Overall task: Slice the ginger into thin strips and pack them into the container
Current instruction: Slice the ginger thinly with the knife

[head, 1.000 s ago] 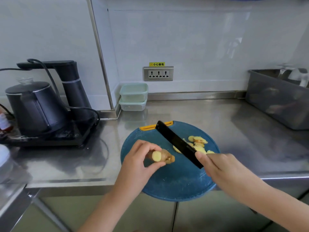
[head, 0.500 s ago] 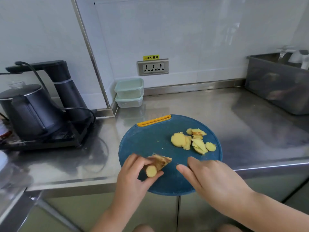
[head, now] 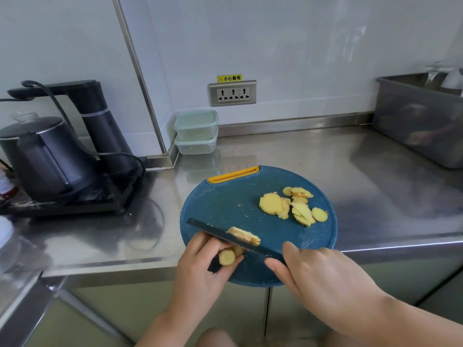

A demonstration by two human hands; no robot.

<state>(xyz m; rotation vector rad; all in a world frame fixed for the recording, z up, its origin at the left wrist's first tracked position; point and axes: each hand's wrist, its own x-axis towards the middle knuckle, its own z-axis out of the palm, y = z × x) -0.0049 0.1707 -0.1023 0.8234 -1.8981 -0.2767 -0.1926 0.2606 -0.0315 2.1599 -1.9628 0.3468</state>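
The ginger stub [head: 227,256] (judged firm, light, probably slick where cut) is pinched at its near end by the left hand [head: 200,269], while the knife [head: 223,234] is gripped in the right hand [head: 323,279].

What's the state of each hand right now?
Left hand: closed, holding the ginger piece.
Right hand: closed, holding the knife, blade across the ginger piece.
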